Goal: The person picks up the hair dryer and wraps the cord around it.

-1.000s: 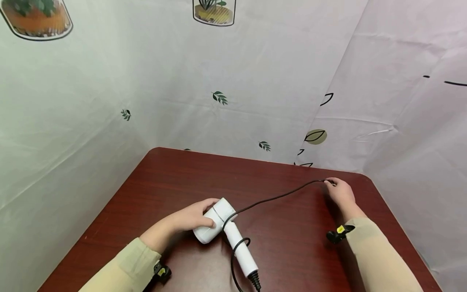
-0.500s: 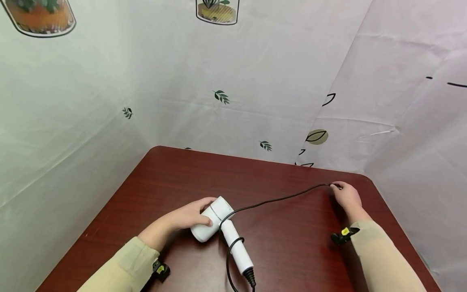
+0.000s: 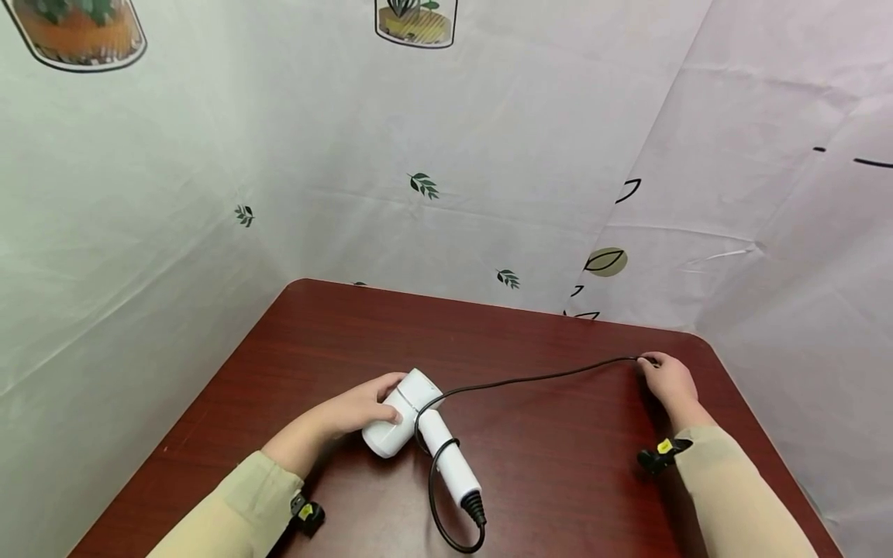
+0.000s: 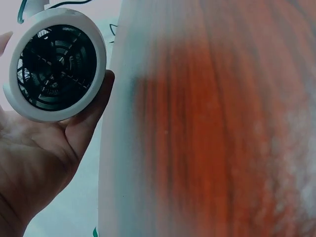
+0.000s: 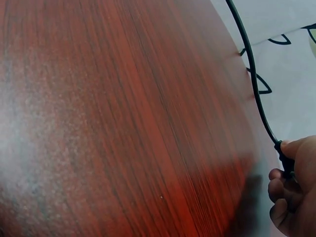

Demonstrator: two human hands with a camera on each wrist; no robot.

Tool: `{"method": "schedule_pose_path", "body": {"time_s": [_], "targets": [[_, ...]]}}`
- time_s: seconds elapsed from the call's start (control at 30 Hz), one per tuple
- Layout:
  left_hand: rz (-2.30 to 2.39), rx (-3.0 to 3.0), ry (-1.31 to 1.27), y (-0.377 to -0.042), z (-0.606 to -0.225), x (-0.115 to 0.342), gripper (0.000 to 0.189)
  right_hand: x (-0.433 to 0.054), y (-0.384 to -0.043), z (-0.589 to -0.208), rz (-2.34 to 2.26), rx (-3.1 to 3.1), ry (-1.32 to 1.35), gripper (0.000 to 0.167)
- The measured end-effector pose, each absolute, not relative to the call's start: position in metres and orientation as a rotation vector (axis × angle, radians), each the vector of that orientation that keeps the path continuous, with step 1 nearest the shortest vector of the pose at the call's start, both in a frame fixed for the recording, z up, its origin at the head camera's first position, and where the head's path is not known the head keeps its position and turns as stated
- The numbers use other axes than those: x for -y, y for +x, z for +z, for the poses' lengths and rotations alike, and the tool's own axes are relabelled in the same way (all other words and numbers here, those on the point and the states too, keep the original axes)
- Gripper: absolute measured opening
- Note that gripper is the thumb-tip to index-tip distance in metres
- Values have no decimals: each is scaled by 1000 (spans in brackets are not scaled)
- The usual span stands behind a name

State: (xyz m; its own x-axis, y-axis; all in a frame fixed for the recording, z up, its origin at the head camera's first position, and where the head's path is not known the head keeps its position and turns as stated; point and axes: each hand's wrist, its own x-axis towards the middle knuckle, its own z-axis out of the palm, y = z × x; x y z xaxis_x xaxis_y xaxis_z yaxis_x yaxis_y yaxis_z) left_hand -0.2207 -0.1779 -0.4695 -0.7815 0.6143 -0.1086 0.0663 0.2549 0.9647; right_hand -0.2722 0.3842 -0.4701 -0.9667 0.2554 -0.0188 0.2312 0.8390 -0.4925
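Cream sleeves (image 3: pixel 223 511) reach in from the near side, a small black camera (image 3: pixel 308 519) at each wrist. A black cord (image 3: pixel 533 378) bows below the handle of a white hair dryer (image 3: pixel 384 435), crosses that handle and runs right. The dryer is just left of the middle of the red-brown table (image 3: pixel 558 449). Only the left wrist view shows its round dark grille (image 4: pixel 57 66); the right wrist view alone makes out the cord's thicker end (image 5: pixel 285 160). The left hand (image 3: pixel 356 407) holds the barrel, thumb and fingers wide around it; the right hand (image 3: pixel 671 381), farther off, narrowly pinches the cord end. Behind hangs a pale backdrop (image 3: pixel 488 116) with leaf prints.
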Motion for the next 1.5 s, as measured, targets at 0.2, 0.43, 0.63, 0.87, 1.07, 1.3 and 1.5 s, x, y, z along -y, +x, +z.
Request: {"method": "schedule_pose_path", "body": {"time_s": [0.2, 0.43, 0.63, 0.87, 1.07, 1.3, 1.5], "targets": [[1617, -1989, 599, -219, -468, 180, 77, -386, -268, -469, 791, 2979, -420, 50], [1663, -1978, 567, -220, -469, 184, 78, -391, -267, -472, 787, 2978, -447, 49], [1692, -1992, 544, -223, -472, 185, 78, -394, -264, -470, 781, 2969, -447, 48], [1806, -1961, 463, -224, -474, 184, 72, -396, -260, -467, 780, 2972, -456, 49], [1952, -1903, 293, -225, -473, 180, 72, -394, -258, -468, 791, 2981, -429, 50], [2079, -1918, 78, -227, -472, 175, 66, -391, -257, -468, 767, 2981, -377, 51], [2160, -1900, -69, -228, -470, 172, 66, -387, -255, -466, 754, 2985, -349, 51]]}}
